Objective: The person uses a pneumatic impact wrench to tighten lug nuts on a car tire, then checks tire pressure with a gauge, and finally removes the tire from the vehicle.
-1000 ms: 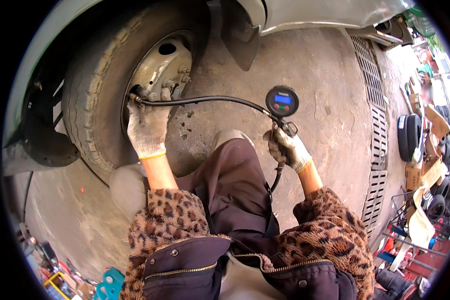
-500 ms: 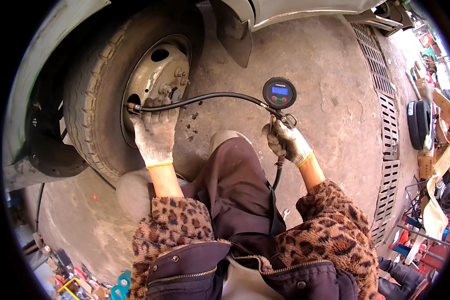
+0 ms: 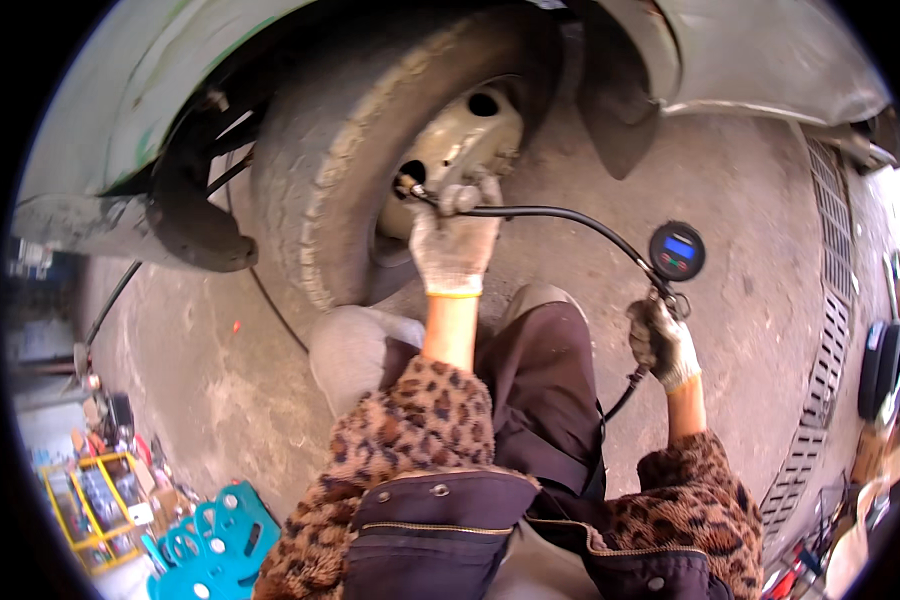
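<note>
A black rubber hose (image 3: 560,212) runs from the pale steel wheel rim (image 3: 450,140) to a round digital tyre inflator gauge (image 3: 677,251) with a lit blue screen. My left hand (image 3: 453,245), in a white knit glove, is closed round the hose close to its metal end fitting (image 3: 410,187). That fitting sits at a hole in the rim; whether it is seated on the valve cannot be made out. Gloved too, my right hand (image 3: 667,345) grips the inflator's handle just below the gauge. A second hose (image 3: 625,395) leaves the handle's lower end.
The worn tyre (image 3: 300,190) stands under a pale vehicle body (image 3: 120,110). A dark mud flap (image 3: 615,120) hangs beyond it. Slotted drain grates (image 3: 830,340) cross the concrete floor on the right. At lower left are a yellow-framed crate (image 3: 95,510) and teal plastic parts (image 3: 215,545).
The view has swung, so the wheel and both hands sit further right in it. My left fingers, earlier spread beneath the hose, now close over it. My right hand keeps its grip.
</note>
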The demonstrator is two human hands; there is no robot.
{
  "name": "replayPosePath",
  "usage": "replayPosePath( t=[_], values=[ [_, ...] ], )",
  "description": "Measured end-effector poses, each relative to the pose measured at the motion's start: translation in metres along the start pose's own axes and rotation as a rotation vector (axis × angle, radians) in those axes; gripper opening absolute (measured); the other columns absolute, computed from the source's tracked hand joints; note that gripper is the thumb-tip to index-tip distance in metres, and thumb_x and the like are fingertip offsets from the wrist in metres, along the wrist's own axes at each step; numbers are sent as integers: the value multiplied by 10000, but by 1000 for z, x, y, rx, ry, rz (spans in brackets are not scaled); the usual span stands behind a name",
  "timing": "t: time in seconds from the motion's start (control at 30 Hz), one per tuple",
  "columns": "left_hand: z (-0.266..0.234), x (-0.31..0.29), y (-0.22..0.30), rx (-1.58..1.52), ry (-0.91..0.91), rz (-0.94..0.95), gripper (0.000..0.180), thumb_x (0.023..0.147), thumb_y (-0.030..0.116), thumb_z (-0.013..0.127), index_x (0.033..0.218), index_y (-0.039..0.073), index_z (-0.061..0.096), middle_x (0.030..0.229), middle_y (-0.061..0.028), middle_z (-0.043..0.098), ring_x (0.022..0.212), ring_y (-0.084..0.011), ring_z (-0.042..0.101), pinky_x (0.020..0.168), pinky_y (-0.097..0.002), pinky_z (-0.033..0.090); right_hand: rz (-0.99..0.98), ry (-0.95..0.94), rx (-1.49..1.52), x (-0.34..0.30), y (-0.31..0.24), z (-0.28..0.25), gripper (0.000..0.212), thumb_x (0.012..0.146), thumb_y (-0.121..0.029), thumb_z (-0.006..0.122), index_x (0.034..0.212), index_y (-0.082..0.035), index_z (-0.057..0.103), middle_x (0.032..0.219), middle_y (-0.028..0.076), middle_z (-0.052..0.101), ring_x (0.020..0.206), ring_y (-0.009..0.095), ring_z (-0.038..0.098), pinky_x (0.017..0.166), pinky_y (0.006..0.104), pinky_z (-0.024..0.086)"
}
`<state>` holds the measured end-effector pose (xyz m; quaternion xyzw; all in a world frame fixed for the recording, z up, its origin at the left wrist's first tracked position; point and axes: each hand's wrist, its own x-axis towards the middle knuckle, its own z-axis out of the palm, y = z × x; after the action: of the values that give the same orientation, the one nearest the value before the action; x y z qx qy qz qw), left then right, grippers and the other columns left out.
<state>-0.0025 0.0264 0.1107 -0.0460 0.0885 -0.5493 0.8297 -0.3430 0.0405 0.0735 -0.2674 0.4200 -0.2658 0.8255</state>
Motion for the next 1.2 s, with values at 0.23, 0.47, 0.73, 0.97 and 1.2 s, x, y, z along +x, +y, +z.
replayPosePath(
  t=[0.23,0.47,0.73,0.97,1.2],
  values=[
    [-1,4,4,-120,139,32,462,943,523,527,842,83,629,631,-7,300,640,-189,330,944,-437,436,-32,57,-81,-2,3,14,532,897,-517,689,1051,-18,590,668,-23,472,507,75,411,390,201,286],
    [0,13,-4,-376,217,-121,448,920,510,562,959,74,656,755,-21,472,865,-227,542,1015,-472,413,-25,93,-124,-18,-9,6,523,921,-515,663,1041,-10,595,647,-21,468,485,75,408,392,212,284],
    [-28,0,11,718,-176,13,579,951,599,481,1159,80,634,1005,-35,630,1040,-257,561,1081,-561,385,-52,-16,-42,-24,-11,13,504,933,-477,667,1054,8,605,634,-27,448,474,66,386,395,216,275],
    [-64,-71,-93,1092,-252,-477,622,958,348,664,1446,33,440,1370,-116,560,1165,-218,602,1017,-366,478,-114,-103,-19,-13,-3,35,446,905,-442,713,1014,-20,618,618,-19,483,470,67,416,390,220,283],
    [-42,-78,-138,1092,10,-550,345,978,266,633,1232,40,580,1064,-75,671,880,-175,666,722,-321,552,-132,-66,-38,-23,-5,41,394,916,-414,706,1010,-39,633,621,-27,498,463,64,425,387,218,276]
  ],
)
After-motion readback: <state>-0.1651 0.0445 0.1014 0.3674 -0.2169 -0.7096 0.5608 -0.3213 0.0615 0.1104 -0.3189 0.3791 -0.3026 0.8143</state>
